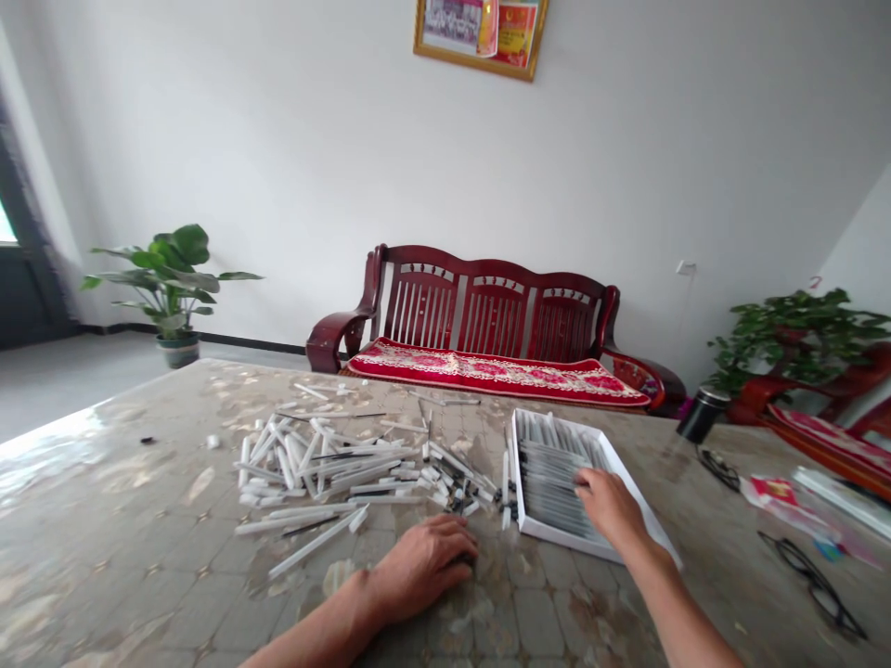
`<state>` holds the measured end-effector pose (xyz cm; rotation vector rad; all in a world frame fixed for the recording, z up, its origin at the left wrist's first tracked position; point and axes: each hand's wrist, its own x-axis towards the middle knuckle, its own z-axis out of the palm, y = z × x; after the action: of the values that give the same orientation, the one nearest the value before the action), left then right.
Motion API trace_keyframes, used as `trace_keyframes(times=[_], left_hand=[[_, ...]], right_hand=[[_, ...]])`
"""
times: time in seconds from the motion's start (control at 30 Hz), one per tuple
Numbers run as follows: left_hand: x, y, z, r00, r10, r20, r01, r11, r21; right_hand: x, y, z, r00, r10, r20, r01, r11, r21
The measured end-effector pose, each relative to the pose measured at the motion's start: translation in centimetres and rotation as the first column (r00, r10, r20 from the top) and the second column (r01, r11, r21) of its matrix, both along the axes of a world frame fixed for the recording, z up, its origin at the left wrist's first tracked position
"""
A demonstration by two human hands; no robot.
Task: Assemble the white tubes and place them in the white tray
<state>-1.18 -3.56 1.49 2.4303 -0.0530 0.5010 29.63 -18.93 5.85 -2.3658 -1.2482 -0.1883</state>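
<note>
Left hand (428, 561) curled on glossy table (237, 594), floral and lattice patterned; cannot tell whether fingers clamp anything. Right hand (613, 506) over shallow, white, rectangular box (630, 478), fingertips at packed row of slim, translucent grey sticks (547, 473) inside; grip unclear. Left of box: jumbled heap of smooth, whitish, plastic-looking tubes (299, 455). Beyond table: slatted, dark-red wooden bench (494, 306), red patterned cloth (480, 368) on seat.

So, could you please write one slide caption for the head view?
Right hand over a white box of slim rods, left hand near a loose pile on the table.
</note>
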Motion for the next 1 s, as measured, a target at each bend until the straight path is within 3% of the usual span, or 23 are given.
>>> trace_keyframes(times=[0.2, 0.4, 0.53, 0.8, 1.0], left_hand=[[0.0, 0.0, -0.7, 0.997, 0.067, 0.045, -0.07, 0.995, 0.073], [-0.4, 0.9, -0.9, 0.993, 0.118, -0.025, -0.11, 0.971, 0.212], [-2.2, 2.2, -0.7, 0.987, 0.147, -0.07, -0.123, 0.953, 0.275], [-7.5, 4.9, -0.3, 0.955, 0.295, -0.039, -0.264, 0.9, 0.346], [-8.4, 5.3, -0.7, 0.895, 0.446, 0.002, -0.406, 0.814, 0.415]], right_hand=[[-1.2, 1.4, -0.9, 0.996, 0.082, 0.043, -0.085, 0.995, 0.06], [-8.5, 6.2, 0.0, 0.907, 0.413, -0.086, -0.407, 0.91, 0.078], [-13.3, 10.8, 0.3, 0.853, 0.514, -0.092, -0.514, 0.858, 0.022], [-20.4, 19.0, 0.0, 0.803, 0.593, 0.052, -0.575, 0.796, -0.188], [-22.3, 21.2, -0.7, 0.801, 0.587, 0.116, -0.538, 0.791, -0.291]])
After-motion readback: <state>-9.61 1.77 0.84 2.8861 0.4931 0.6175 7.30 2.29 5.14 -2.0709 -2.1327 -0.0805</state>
